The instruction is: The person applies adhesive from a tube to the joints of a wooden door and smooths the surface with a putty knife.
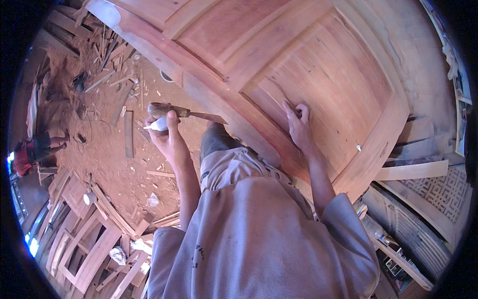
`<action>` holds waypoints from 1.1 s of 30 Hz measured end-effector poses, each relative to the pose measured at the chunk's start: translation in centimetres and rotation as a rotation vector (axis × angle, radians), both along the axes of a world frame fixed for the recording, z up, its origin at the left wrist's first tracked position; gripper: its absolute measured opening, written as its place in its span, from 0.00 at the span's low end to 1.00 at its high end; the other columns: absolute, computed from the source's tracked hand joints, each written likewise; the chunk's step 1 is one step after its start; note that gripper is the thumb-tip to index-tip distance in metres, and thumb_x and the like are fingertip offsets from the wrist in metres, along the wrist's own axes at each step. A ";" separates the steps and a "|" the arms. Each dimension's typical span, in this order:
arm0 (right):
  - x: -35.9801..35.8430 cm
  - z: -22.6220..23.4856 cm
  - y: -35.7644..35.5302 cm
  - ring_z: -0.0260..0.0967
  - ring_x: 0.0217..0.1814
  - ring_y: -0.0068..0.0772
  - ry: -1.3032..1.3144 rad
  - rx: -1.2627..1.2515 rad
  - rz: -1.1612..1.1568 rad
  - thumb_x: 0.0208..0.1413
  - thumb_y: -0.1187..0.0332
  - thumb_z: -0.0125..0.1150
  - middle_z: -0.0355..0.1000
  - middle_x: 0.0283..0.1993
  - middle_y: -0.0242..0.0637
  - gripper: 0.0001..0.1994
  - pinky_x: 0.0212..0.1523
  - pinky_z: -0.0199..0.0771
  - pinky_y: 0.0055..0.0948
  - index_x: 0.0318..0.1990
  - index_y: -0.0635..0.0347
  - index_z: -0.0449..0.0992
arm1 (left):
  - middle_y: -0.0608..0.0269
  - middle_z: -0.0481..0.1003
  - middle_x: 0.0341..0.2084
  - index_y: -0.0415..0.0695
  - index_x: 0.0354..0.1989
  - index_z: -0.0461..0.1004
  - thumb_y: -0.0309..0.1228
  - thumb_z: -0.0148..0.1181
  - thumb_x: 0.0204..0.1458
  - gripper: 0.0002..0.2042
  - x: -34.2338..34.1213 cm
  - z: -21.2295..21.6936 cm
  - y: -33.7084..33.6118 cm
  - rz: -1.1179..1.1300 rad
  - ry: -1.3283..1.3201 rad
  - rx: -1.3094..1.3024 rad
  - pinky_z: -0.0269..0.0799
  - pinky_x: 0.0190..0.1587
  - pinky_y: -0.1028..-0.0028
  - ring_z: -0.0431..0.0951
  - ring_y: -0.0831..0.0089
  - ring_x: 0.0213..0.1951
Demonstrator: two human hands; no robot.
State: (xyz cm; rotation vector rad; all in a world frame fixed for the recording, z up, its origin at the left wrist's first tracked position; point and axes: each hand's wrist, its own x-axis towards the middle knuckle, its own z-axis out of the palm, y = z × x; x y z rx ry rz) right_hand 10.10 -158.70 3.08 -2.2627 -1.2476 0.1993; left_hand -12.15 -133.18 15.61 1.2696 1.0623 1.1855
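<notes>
My left hand point(169, 139) is closed round a chisel point(172, 110) with a worn wooden handle, its blade pointing right toward the door's edge. The same hand holds a small white bottle with a pointed tip point(158, 124). To the right, my right hand point(299, 124) rests on a panel of the reddish wooden door point(338, 79). Its index finger reaches forward and the other fingers curl under. By that fingertip lies a thin flat piece point(271, 89), seemingly wood; whether the fingers grip it is unclear. A small white speck point(358, 147) shows on the panel's right side.
Wood offcuts point(129, 134) and shavings litter the dirt floor at left. Door frames and boards point(89, 244) are stacked at lower left. Beside the door's right end are a loose plank point(413, 171) and a patterned panel point(438, 192). Another person point(30, 154) is at the far left.
</notes>
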 end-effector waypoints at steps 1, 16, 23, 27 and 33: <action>0.0 -0.2 -0.1 0.58 0.45 0.42 -0.056 -0.007 -0.002 0.59 0.76 0.52 0.57 0.45 0.43 0.22 0.48 0.64 0.37 0.61 0.49 0.71 | 0.65 0.73 0.34 0.43 0.41 0.67 0.31 0.59 0.58 0.08 -0.2 0.0 0.0 -0.011 0.018 0.009 0.66 0.39 0.78 0.70 0.80 0.34; 0.7 0.3 -0.8 0.61 0.46 0.45 -0.035 0.089 -0.105 0.56 0.75 0.56 0.59 0.46 0.44 0.23 0.48 0.65 0.39 0.61 0.47 0.71 | 0.67 0.72 0.32 0.42 0.41 0.67 0.30 0.58 0.58 0.08 -0.2 0.4 -0.3 0.001 0.040 0.010 0.66 0.38 0.78 0.69 0.81 0.33; 2.5 0.5 0.2 0.61 0.45 0.43 -0.176 0.030 -0.155 0.59 0.76 0.52 0.59 0.44 0.43 0.21 0.50 0.64 0.38 0.60 0.48 0.72 | 0.68 0.71 0.31 0.43 0.39 0.67 0.30 0.58 0.58 0.08 0.1 0.6 -0.3 0.018 0.018 0.001 0.64 0.38 0.79 0.68 0.81 0.33; 1.0 0.0 0.0 0.61 0.48 0.47 -0.206 -0.001 -0.094 0.57 0.75 0.55 0.59 0.47 0.46 0.23 0.50 0.64 0.42 0.61 0.47 0.71 | 0.68 0.71 0.32 0.43 0.40 0.66 0.30 0.58 0.58 0.08 0.2 0.5 -0.4 -0.006 0.030 0.000 0.64 0.38 0.79 0.68 0.82 0.33; -0.3 0.3 -1.1 0.61 0.51 0.50 -0.037 0.054 -0.124 0.56 0.77 0.55 0.58 0.48 0.47 0.25 0.53 0.65 0.41 0.62 0.48 0.69 | 0.68 0.70 0.30 0.43 0.40 0.66 0.30 0.58 0.58 0.08 1.0 0.7 -0.5 -0.004 0.000 -0.001 0.64 0.38 0.79 0.68 0.82 0.32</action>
